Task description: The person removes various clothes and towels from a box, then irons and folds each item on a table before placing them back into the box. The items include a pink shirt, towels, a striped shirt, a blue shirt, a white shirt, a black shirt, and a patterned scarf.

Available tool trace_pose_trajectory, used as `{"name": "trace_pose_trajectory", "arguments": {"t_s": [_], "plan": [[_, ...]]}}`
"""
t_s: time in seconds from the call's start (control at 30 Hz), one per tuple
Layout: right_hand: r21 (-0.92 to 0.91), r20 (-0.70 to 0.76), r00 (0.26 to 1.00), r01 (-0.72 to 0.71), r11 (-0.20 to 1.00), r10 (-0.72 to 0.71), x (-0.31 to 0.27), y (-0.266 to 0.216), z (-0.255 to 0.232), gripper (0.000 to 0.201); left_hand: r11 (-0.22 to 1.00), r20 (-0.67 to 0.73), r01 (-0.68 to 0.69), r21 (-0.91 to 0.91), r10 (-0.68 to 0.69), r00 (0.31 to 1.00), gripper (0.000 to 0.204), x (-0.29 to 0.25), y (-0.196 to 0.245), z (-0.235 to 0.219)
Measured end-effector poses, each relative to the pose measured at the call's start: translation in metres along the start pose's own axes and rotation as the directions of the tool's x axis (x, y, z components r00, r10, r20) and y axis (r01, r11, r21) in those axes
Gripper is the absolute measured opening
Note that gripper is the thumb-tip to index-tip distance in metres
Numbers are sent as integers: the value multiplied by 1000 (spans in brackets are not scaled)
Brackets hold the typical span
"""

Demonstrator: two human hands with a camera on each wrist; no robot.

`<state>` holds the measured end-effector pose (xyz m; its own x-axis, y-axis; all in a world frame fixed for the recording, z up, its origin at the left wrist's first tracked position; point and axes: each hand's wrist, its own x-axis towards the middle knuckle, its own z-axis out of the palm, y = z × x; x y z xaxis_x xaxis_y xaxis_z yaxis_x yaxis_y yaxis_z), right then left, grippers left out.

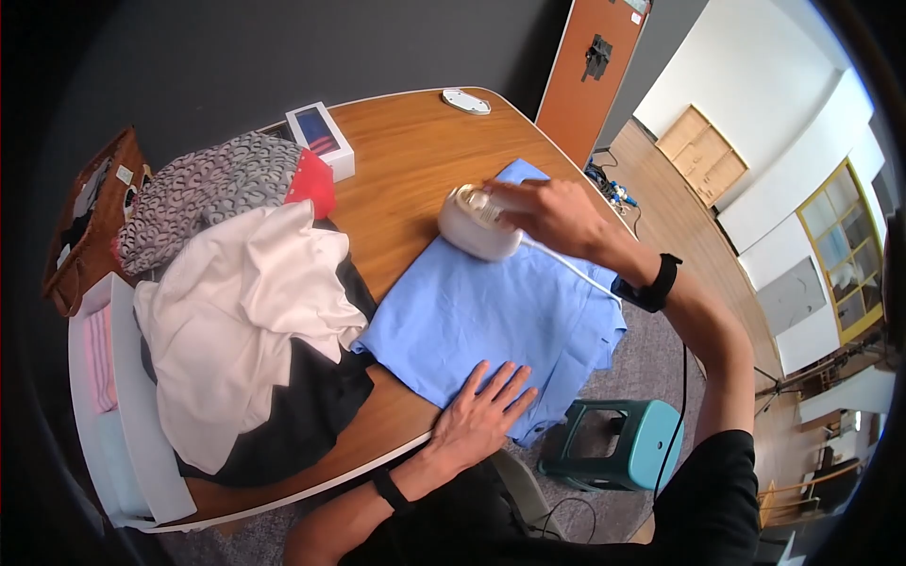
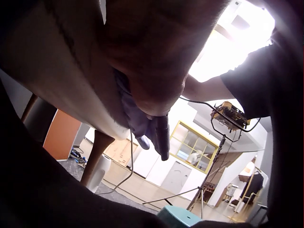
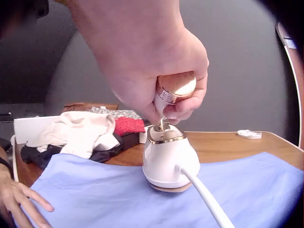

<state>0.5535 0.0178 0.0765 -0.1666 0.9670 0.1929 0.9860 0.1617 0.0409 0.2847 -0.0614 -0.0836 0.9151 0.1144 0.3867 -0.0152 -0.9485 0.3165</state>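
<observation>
My right hand (image 1: 559,215) grips the gold-trimmed handle of a small white iron (image 1: 477,234), its fingers curled round it. The iron's base sits over the far part of a light blue garment (image 1: 462,316) spread on the wooden table. A white cord (image 3: 202,194) runs from the iron's back across the cloth. Near the table's front edge my left hand (image 1: 477,424) rests on the same blue garment, fingers straight and spread. In the left wrist view a dark close-up of the left hand (image 2: 147,52) shows it by the table edge, with cloth hanging below.
Left on the table lie a cream garment (image 1: 245,311), a black garment (image 1: 311,415), a patterned cloth (image 1: 212,193), a brown basket (image 1: 94,226) and a white box (image 1: 151,453). Behind are a small white box (image 1: 342,156) and a white oval plate (image 1: 466,101). A teal stool (image 1: 651,443) stands right.
</observation>
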Motion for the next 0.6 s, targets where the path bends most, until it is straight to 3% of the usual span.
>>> {"name": "trace_pose_trajectory", "arguments": {"t_s": [0.13,0.33,0.47,0.6], "plan": [[73,68,998,-10,997,5,-6,-21,14,55,1000,14,9,-13,-9,1000,65,-1,1,-1],[21,25,997,-73,997,72,-4,13,19,53,999,11,30,-12,-29,1000,68,0,2,-1],[153,-71,997,-4,988,15,-12,15,13,50,998,10,41,-51,-40,999,66,0,1,1],[122,-147,984,-79,989,97,-16,27,15,49,999,18,29,22,-29,999,66,0,0,2]]}}
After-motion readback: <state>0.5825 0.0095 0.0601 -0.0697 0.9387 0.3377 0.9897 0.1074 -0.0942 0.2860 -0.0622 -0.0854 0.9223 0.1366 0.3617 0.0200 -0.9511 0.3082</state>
